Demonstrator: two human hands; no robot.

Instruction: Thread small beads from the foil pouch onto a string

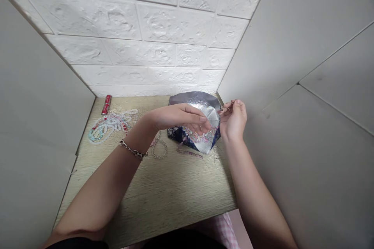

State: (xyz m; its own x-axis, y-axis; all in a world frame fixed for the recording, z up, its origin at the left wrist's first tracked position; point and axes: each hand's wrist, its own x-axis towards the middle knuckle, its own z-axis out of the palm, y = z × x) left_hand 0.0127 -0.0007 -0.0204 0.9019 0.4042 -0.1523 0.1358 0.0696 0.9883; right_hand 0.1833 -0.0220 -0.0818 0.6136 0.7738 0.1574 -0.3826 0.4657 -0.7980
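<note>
A silver foil bag (198,103) lies open on the wooden table (163,194), with small pink and white beads (201,137) showing in its mouth. My left hand (181,118), a chain bracelet on its wrist, reaches over the bag with fingertips pinched at the beads. My right hand (233,120) is held just right of the bag, fingers curled and pinched on something thin that I cannot make out.
Several finished bead strings (109,126) lie at the table's left rear, beside a red tube (106,104). A bead loop (159,148) and a short bead strand (189,153) lie near the bag. Grey panels wall both sides; a white brick wall stands behind.
</note>
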